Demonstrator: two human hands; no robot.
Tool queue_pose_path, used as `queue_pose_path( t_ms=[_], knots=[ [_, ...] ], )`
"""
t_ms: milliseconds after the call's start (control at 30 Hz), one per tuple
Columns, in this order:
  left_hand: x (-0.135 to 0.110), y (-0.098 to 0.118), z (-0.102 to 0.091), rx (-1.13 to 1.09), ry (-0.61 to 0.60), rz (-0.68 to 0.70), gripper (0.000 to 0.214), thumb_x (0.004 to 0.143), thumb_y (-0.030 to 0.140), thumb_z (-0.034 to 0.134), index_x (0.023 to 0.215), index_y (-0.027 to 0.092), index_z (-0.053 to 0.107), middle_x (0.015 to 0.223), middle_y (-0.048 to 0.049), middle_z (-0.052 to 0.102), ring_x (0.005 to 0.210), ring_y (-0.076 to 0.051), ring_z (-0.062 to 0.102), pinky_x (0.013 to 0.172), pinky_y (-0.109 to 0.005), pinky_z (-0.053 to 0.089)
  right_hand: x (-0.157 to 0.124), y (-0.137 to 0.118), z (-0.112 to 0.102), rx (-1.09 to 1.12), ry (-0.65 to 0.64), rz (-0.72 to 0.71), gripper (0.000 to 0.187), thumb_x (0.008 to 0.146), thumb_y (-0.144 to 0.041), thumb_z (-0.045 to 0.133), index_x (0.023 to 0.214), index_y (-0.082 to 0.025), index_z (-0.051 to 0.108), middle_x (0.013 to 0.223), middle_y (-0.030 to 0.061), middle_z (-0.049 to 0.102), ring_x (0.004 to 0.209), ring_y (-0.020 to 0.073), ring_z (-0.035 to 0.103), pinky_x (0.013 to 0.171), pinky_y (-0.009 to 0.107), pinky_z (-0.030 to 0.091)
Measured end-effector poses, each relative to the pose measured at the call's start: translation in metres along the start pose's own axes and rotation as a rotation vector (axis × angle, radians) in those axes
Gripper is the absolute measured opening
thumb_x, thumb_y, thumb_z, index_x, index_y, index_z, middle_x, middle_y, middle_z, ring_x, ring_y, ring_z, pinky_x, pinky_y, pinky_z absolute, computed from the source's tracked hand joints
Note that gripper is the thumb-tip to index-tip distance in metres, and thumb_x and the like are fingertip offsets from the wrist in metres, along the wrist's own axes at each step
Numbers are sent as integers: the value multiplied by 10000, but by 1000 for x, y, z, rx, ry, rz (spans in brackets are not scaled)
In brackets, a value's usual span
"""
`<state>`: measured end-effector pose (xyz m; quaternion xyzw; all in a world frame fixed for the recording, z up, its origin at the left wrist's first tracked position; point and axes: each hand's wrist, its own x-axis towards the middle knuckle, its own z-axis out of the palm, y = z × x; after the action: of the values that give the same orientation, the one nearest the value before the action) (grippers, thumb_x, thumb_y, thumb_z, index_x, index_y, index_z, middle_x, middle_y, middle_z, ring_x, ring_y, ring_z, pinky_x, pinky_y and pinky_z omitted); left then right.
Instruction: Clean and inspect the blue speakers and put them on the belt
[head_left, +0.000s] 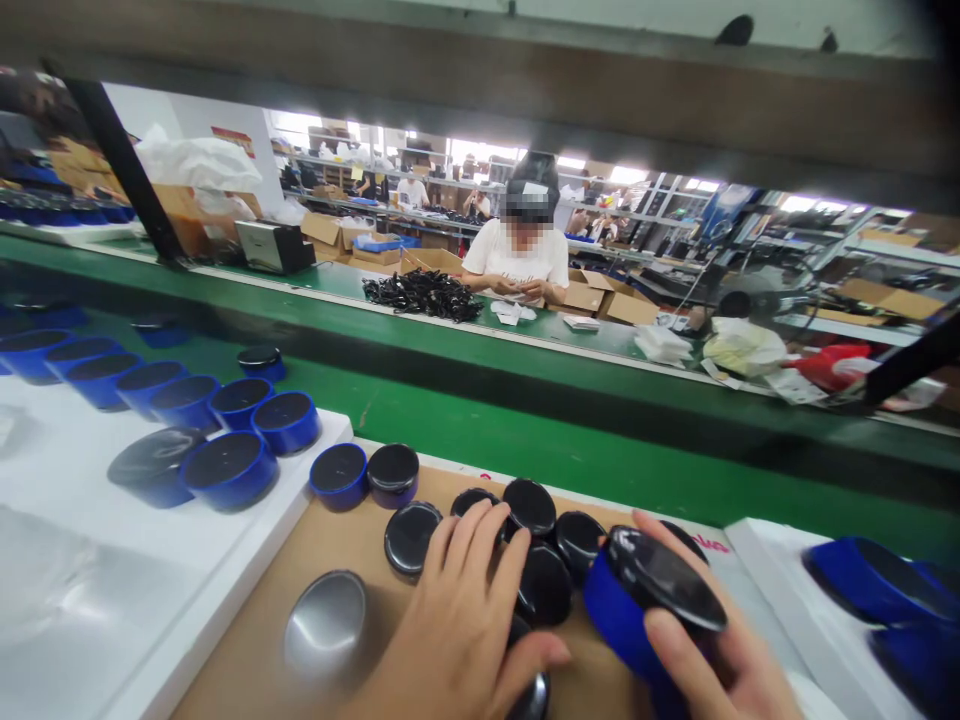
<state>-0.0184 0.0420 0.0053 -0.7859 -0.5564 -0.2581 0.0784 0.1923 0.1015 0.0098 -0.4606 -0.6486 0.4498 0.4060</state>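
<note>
Blue round case [616, 608], glossy black top [667, 575], tilted, just right of the black lids [544, 585]; right hand [739, 665] pinches it, thumb against fingers. Left hand [454, 605]: fingers loosely spread over lids.

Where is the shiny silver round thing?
In the head view, the silver round thing lies low, left of centre, on the brown board, between the white foam slab and the left hand.

The nearest black lid [535, 696] is mostly covered by the left hand [461, 600], itself cut off below. The held blue container [616, 610] is partly hidden by the right hand [746, 665]. At left, clear plastic [56, 590] is blurred; the far co-worker's [553, 258] handled item is too small to be identified.
</note>
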Motion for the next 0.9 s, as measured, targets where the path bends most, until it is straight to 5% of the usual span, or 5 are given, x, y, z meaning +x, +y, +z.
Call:
queue_pose_path(
  t_ms=[133, 267, 400, 700, 900],
  knots=[
    [0, 0, 3, 51, 57, 0, 604, 955, 546, 423, 1219, 37, 611, 1257, -297, 639, 1130, -444, 642, 800, -633, 589, 57, -18, 3, -375, 109, -21, 723, 715, -694, 660, 1228, -210, 500, 1187, 121, 656, 1031, 311, 668, 911, 459, 558],
    [-5, 0, 7, -9, 11, -39, 504, 958, 484, 468, 1289, 113, 549, 1357, -250, 583, 1235, -416, 577, 901, -634, 554, 135, -11, 29, -661, 88, -11, 422, 811, -329, 763, 1155, -158, 588, 1227, 108, 589, 1220, 307, 505, 1071, 543, 375],
    [-5, -5, 3, -10, -11, -43, 417, 936, 341, 542, 1281, 107, 532, 1366, -247, 567, 1242, -411, 566, 925, -613, 547, 177, 2, 51, -816, 18, 121, 368, 932, -272, 665, 1265, -167, 550, 1281, 95, 560, 1103, 260, 593, 925, 466, 518],
    [-1, -6, -6, -53, 62, -126, 379, 943, 286, 513, 1261, 83, 540, 1374, -261, 541, 1255, -414, 533, 929, -664, 494, 94, -35, 66, -884, -431, 5, 440, 918, -402, 678, 1279, -178, 564, 1257, 107, 603, 1139, 275, 593, 994, 510, 473],
    [3, -12, -12, -105, -70, -194, 373, 938, 254, 528, 1287, 122, 521, 1392, -212, 530, 1297, -376, 491, 995, -636, 443, 91, -21, 58, -708, -519, -80, 536, 925, -342, 683, 1386, -157, 480, 1365, 129, 547, 1262, 298, 520, 1081, 539, 391]
  ],
)
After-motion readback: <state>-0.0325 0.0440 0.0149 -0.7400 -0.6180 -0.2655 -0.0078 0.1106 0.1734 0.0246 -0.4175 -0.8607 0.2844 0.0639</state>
